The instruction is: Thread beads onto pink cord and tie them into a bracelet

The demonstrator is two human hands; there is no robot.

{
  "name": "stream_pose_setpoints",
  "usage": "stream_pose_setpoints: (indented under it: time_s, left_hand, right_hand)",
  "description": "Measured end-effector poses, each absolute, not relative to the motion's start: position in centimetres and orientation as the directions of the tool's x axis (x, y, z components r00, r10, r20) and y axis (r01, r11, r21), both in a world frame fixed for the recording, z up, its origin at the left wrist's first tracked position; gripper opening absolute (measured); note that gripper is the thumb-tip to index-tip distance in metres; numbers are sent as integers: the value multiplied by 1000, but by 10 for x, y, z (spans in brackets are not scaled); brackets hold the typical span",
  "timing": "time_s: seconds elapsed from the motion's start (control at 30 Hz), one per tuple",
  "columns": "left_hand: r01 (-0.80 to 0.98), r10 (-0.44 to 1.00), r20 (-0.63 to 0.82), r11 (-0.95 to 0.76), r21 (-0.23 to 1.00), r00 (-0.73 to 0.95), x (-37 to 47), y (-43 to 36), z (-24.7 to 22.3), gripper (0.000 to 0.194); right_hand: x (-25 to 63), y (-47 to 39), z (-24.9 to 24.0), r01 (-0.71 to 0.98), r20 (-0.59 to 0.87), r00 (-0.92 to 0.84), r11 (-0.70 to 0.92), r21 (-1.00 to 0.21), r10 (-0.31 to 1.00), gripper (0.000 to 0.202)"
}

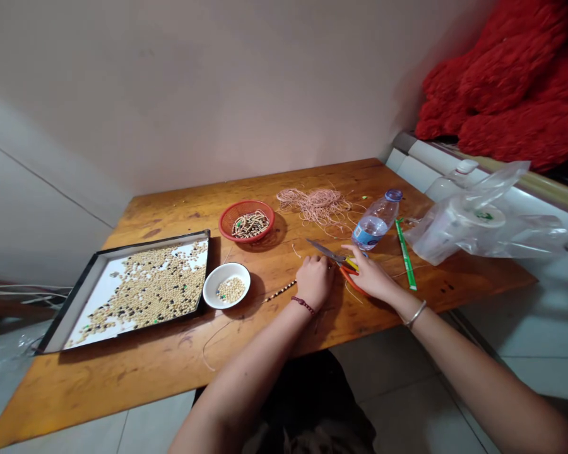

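My left hand is closed over the tabletop, its back turned up. From under it a string of beads, light and dark, runs out to the left; its other end is hidden by the fingers. My right hand is at the orange and yellow handles of a pair of scissors, gripping them with the thumb side partly hidden. The blades point away to the upper left, just beyond my left hand. Close by on the left stands a white bowl with some pale beads in it.
A black-edged tray of loose beads lies at the left. Behind are a red basket of beaded strings and a heap of pink cord. A water bottle, green packet and plastic-wrapped roll stand or lie right.
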State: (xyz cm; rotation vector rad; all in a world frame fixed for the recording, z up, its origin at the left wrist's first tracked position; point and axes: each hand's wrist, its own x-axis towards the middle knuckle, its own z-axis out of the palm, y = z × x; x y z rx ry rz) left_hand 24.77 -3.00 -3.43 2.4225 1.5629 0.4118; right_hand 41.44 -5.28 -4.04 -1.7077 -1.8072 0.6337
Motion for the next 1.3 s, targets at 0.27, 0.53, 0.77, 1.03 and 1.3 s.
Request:
stream_pose_setpoints:
  time_s: [0.27, 0.53, 0.77, 1.03, 1.3]
  left_hand:
    - [853, 915, 70, -396, 339, 397, 246, -33, -30, 24]
    - [848, 909, 120, -415, 331, 398, 245, -33, -34, 21]
    - [844, 904, 121, -427, 323, 411, 238, -36, -34, 23]
    - [857, 911, 112, -411, 310, 397, 225, -41, -35, 23]
    - [853, 913, 114, -408, 325, 393, 213, -49, -33, 24]
  right_hand:
    - [412, -53, -51, 636, 32, -46, 54, -770, 998, 69]
    - [415, -51, -63, 612, 10, -58, 43, -790, 998, 68]
    - [420, -46, -68, 544, -27, 5, -26, -839, 1000, 67]
    - [419, -48, -62, 480, -53, 14, -53, -876, 999, 63]
    - [422, -47, -61, 444, -93, 20, -92, -891, 996, 62]
